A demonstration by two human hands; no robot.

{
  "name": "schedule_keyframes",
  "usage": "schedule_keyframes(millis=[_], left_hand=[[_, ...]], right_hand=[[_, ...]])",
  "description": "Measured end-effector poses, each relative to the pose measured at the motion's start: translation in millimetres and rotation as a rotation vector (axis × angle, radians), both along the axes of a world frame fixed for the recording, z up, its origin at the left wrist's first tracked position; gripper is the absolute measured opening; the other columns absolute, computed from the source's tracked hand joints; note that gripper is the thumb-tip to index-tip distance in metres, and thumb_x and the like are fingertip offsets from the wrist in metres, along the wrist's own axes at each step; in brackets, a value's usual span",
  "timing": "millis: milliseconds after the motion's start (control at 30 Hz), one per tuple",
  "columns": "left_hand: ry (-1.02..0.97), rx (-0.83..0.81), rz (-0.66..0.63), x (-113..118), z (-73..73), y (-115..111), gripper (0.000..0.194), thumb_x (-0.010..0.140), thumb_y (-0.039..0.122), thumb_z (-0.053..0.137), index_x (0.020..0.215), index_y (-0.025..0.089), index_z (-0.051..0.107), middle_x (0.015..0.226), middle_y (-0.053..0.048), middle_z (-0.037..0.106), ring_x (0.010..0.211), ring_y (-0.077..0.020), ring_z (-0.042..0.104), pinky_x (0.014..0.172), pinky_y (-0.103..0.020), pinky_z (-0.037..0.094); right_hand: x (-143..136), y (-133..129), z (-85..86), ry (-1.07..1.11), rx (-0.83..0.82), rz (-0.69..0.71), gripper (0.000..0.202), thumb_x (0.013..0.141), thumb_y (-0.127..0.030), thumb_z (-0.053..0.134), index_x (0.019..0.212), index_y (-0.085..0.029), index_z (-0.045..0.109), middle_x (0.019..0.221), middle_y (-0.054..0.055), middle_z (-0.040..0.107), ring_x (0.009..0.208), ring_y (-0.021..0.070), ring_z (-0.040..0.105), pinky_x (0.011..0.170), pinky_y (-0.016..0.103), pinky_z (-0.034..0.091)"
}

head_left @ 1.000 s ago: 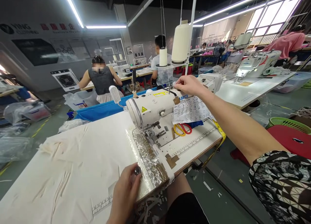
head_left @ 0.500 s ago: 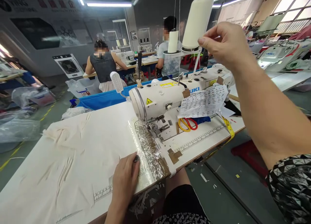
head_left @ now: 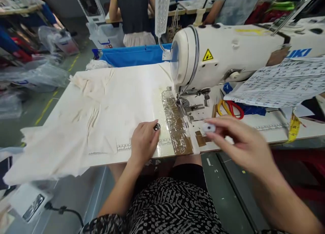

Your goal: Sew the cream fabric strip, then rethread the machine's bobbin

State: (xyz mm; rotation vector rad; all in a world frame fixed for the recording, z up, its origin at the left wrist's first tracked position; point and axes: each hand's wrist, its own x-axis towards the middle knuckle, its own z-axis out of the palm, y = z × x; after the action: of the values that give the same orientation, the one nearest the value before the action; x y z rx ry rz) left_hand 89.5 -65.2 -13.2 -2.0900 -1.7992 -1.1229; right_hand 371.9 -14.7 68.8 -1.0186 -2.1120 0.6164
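Note:
My left hand (head_left: 144,142) rests at the table's front edge, with a small dark, shiny bobbin case (head_left: 156,126) pinched between thumb and fingers. In my right hand (head_left: 240,142), slightly blurred, a small white bobbin (head_left: 209,127) with a dark centre is held between thumb and fingertips. The bobbin is in front of the sewing machine (head_left: 215,54), apart from the bobbin case. Between the hands lies a brown strip under clear tape (head_left: 177,125). Cream fabric (head_left: 73,132) spreads over the table to the left of my left hand.
Scissors with red and yellow handles (head_left: 235,109) lie behind my right hand. A written paper sheet (head_left: 286,81) hangs from the machine, near a yellow tape measure (head_left: 294,127). A blue cloth (head_left: 132,56) runs along the table's back. Two people sit beyond it.
My right hand has come down from beside the thread cone to the front of the machine, where a white bobbin shows in it. My left hand keeps the bobbin case. The view has tilted down.

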Motion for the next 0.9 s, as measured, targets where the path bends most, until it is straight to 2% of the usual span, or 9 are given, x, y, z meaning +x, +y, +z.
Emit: schedule_keyframes(millis=[67,167,300,400,533,600,733,833,900], left_hand=[[0.012,-0.019,-0.003,0.4,-0.6,-0.1,0.023,0.096,0.021,0.053,0.117,0.015,0.060,0.099,-0.007,0.071,0.093,-0.0216,0.061,0.083,-0.033,0.051],[-0.018,-0.043,0.021,1.3,1.0,-2.3,0.022,0.097,0.021,0.053,0.116,0.014,0.060,0.093,-0.007,0.070,0.093,-0.0217,0.060,0.080,-0.032,0.051],[-0.059,-0.012,0.042,-0.4,0.9,-3.7,0.024,0.098,0.025,0.052,0.118,0.015,0.059,0.099,-0.008,0.070,0.091,-0.0202,0.061,0.079,-0.032,0.051],[-0.071,-0.012,0.043,-2.5,-0.9,-2.4,0.024,0.097,0.025,0.054,0.117,0.014,0.061,0.099,-0.009,0.070,0.092,-0.0203,0.061,0.080,-0.033,0.051],[-0.282,0.083,0.037,-0.1,2.6,-7.0,0.028,0.094,0.025,0.060,0.121,0.015,0.061,0.108,-0.010,0.069,0.097,-0.0180,0.063,0.087,-0.034,0.054],[-0.525,0.008,-0.057,4.8,9.1,-15.2,0.029,0.093,0.027,0.062,0.121,0.018,0.063,0.106,-0.007,0.068,0.093,-0.0152,0.064,0.084,-0.031,0.056],[-1.051,-0.320,-0.364,18.0,26.8,-34.2,0.026,0.091,0.035,0.066,0.112,0.020,0.068,0.106,-0.007,0.066,0.085,-0.0130,0.067,0.078,-0.026,0.059],[-1.202,-0.496,-0.535,25.2,34.8,-39.2,0.025,0.088,0.035,0.070,0.107,0.019,0.069,0.134,-0.011,0.057,0.085,-0.0113,0.066,0.080,-0.027,0.060],[-1.268,-0.601,-0.616,27.2,34.9,-37.9,0.024,0.087,0.033,0.070,0.106,0.018,0.068,0.137,-0.011,0.056,0.090,-0.0123,0.066,0.085,-0.029,0.059]], right_hand=[[-20.5,-7.7,-20.9,0.009,-0.029,0.085,0.031,0.095,-0.030,0.062,0.125,-0.037,0.064,0.100,0.005,0.064,0.071,0.0202,0.058,0.060,0.037,0.048],[-46.6,-10.6,-37.2,0.016,-0.003,0.174,0.030,0.099,-0.024,0.056,0.127,-0.032,0.060,0.102,0.006,0.062,0.067,0.0162,0.056,0.058,0.032,0.047],[-59.0,-12.0,-43.0,0.055,0.007,0.198,0.027,0.099,-0.018,0.054,0.124,-0.027,0.060,0.099,0.005,0.061,0.062,0.0120,0.053,0.057,0.028,0.044],[-58.8,-13.3,-47.4,0.065,-0.034,0.198,0.027,0.099,-0.018,0.053,0.124,-0.027,0.061,0.098,0.005,0.061,0.070,0.0141,0.056,0.057,0.028,0.044],[-59.3,-14.3,-54.0,0.088,-0.125,0.179,0.026,0.099,-0.023,0.053,0.123,-0.028,0.062,0.096,0.005,0.061,0.082,0.0188,0.060,0.060,0.029,0.045],[-60.7,-14.9,-54.3,0.093,-0.144,0.175,0.026,0.099,-0.024,0.053,0.124,-0.027,0.062,0.096,0.005,0.061,0.083,0.0190,0.060,0.061,0.030,0.046],[-64.2,-17.9,-46.8,0.096,-0.164,0.189,0.028,0.099,-0.022,0.050,0.124,-0.029,0.061,0.093,0.005,0.062,0.080,0.0183,0.061,0.064,0.031,0.049],[-65.8,-21.0,-38.3,0.126,-0.158,0.210,0.025,0.098,-0.020,0.049,0.118,-0.030,0.062,0.095,0.004,0.063,0.078,0.0175,0.061,0.065,0.031,0.050],[-65.5,-22.7,-33.8,0.154,-0.126,0.248,0.024,0.097,-0.017,0.050,0.112,-0.029,0.063,0.096,0.004,0.064,0.083,0.0181,0.062,0.068,0.031,0.051]])
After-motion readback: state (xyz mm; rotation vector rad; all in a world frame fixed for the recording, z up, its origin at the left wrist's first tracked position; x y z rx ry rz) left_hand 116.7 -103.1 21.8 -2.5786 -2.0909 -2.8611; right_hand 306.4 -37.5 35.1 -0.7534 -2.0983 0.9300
